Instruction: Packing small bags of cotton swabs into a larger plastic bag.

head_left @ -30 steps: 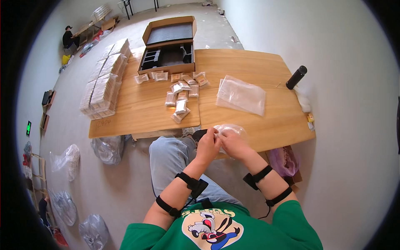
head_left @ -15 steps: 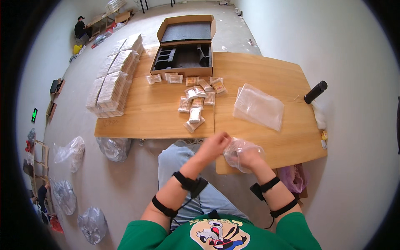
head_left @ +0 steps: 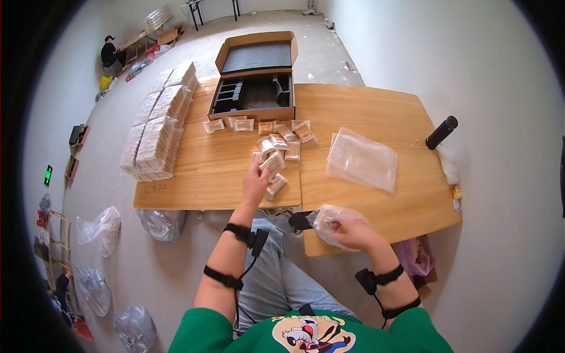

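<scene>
1. A pale concrete floor and white walls surround a wooden desk [head_left: 365,112], seen from above; clear bags of material lie on the floor off the desk's left edge.
2. The left hand [head_left: 256,183] reaches over the near edge of the desk, its fingers closed on one small packet [head_left: 272,162] at the near end of a loose scatter of small packets [head_left: 276,134] around the desk's middle.
3. The right hand [head_left: 353,230] is at the near edge, right of the seated person's knees, gripping a crumpled clear plastic bag [head_left: 327,222] with a few small items inside.
4. A flat stack of clear bags [head_left: 362,159] lies on the desk's right half, well apart from both hands.
5. An open cardboard box [head_left: 256,79] with a dark insert sits at the far edge.
6. Rows of stacked packets [head_left: 158,120] line the left edge.
7. A black cylinder [head_left: 441,132] lies near the right edge.
8. Another person [head_left: 109,54] sits on the floor far off at the upper left.
</scene>
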A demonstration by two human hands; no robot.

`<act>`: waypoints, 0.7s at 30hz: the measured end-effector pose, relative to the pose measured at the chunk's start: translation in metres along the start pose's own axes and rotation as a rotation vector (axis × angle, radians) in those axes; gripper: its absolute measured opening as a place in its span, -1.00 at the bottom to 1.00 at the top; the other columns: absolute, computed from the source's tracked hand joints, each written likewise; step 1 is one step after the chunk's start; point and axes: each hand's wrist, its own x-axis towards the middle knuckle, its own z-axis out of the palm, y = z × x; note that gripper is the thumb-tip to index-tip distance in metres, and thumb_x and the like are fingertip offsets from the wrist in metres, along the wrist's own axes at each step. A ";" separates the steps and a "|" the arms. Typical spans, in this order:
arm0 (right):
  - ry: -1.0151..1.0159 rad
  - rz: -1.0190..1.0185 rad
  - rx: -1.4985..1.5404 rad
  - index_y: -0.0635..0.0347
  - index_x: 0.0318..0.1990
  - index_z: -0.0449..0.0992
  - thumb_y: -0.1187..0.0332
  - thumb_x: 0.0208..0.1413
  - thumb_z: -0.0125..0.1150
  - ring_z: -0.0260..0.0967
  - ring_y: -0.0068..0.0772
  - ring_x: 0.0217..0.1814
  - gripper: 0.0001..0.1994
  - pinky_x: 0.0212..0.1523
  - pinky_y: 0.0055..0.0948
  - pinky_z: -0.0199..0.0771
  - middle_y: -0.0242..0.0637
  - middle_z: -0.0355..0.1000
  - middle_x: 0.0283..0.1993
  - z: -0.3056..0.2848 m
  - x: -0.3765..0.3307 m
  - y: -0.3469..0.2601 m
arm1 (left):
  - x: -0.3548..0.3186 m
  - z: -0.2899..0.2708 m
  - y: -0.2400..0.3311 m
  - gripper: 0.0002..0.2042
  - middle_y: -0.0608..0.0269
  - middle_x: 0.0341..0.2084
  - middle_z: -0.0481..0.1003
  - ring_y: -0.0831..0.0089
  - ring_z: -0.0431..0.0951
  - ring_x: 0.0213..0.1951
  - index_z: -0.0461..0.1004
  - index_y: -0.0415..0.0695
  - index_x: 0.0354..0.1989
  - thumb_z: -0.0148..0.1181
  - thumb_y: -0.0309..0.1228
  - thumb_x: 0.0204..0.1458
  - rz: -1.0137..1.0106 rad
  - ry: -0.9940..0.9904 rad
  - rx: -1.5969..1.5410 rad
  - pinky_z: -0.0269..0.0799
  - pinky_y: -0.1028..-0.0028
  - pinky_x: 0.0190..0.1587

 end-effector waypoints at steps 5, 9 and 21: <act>0.443 0.159 0.680 0.26 -0.24 0.48 0.38 -0.12 0.33 0.37 -0.15 -0.19 -0.73 -0.11 -0.25 0.37 -0.12 0.42 -0.28 0.002 -0.050 0.022 | -0.065 -0.009 0.093 -0.76 0.23 -0.31 0.51 0.41 0.60 -0.30 0.30 -0.13 -0.03 -0.07 -0.29 0.24 -0.249 -0.324 -0.781 0.55 0.57 -0.41; 0.937 0.077 -0.037 0.30 -0.15 0.40 0.41 -0.02 0.27 0.37 -0.35 -0.33 -0.72 -0.29 -0.37 0.41 -0.21 0.41 -0.37 0.014 -0.065 0.033 | -0.110 0.021 0.131 -0.74 0.12 -0.40 0.51 0.35 0.60 -0.38 0.32 -0.20 -0.05 0.02 -0.31 0.19 -0.050 -0.631 -0.505 0.52 0.53 -0.45; 0.650 0.225 1.020 0.21 -0.31 0.34 0.40 0.17 0.07 0.26 -0.70 -0.68 -0.91 -0.66 -0.68 0.26 -0.43 0.37 -0.54 0.029 -0.063 0.023 | -0.157 0.130 0.119 -0.90 0.15 -0.38 0.49 0.25 0.56 -0.33 0.44 -0.14 -0.38 0.09 -0.45 -0.10 0.938 -0.509 1.051 0.49 0.35 -0.38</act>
